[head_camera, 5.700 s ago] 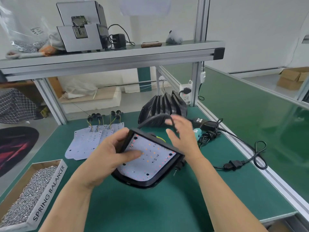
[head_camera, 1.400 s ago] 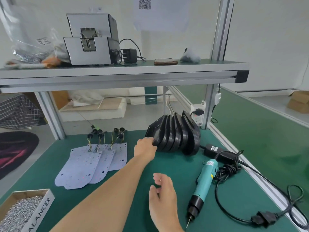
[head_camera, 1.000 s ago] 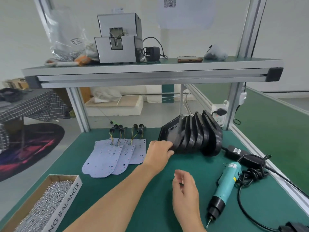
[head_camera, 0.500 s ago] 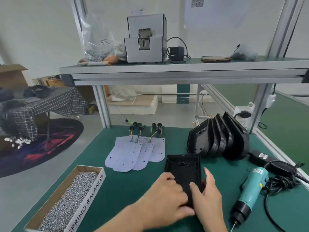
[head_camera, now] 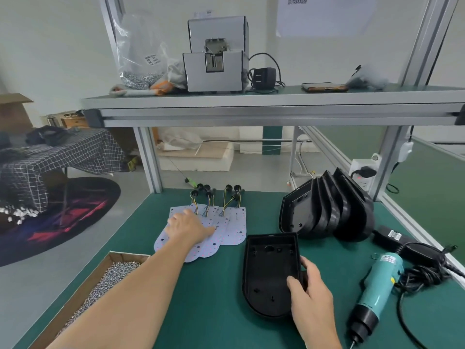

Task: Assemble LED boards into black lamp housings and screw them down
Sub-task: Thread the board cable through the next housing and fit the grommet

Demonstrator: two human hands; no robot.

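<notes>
An empty black lamp housing (head_camera: 266, 270) lies open side up on the green bench. My right hand (head_camera: 310, 295) grips its right edge, thumb inside the rim. My left hand (head_camera: 188, 226) rests flat on the overlapping white LED boards (head_camera: 231, 229), whose wired leads with black plugs (head_camera: 214, 195) point away from me. A row of further black housings (head_camera: 329, 212) leans together at the back right. A teal electric screwdriver (head_camera: 375, 290) lies to the right, tip toward me.
A cardboard box of screws (head_camera: 100, 290) sits at the front left. The screwdriver's black cable and power brick (head_camera: 415, 248) lie along the right edge. An overhead shelf (head_camera: 251, 107) carries a grey screw feeder (head_camera: 216, 56), a bag and a phone.
The housing pulled from the stack now lies flat in front of me. My left hand left it and reached out onto the LED boards; my right hand stays on the housing.
</notes>
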